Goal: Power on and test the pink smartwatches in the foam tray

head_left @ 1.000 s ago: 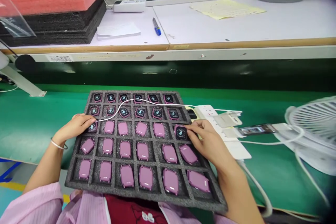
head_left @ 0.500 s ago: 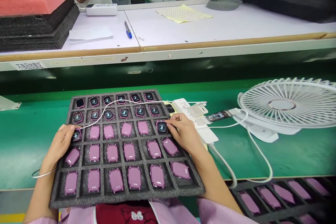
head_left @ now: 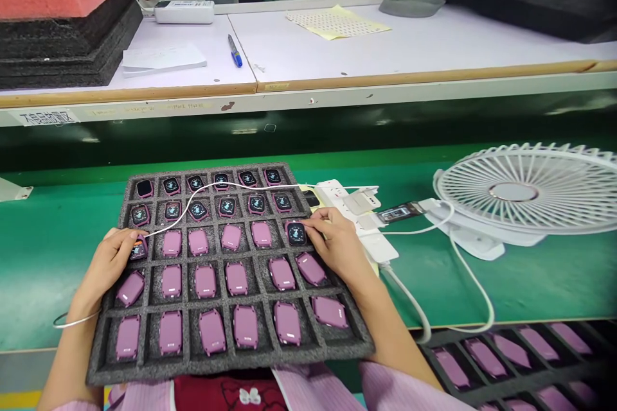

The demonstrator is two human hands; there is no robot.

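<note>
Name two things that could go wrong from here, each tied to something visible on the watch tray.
The white cable lies across the upper watches to the watch under the left hand; a tug could drag some from their pockets. The foam tray overhangs the bench edge toward the lap, so it might tip.

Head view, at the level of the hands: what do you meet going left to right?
left hand, four face-down pink watches, lit watch, right hand, USB meter, white fan
</note>
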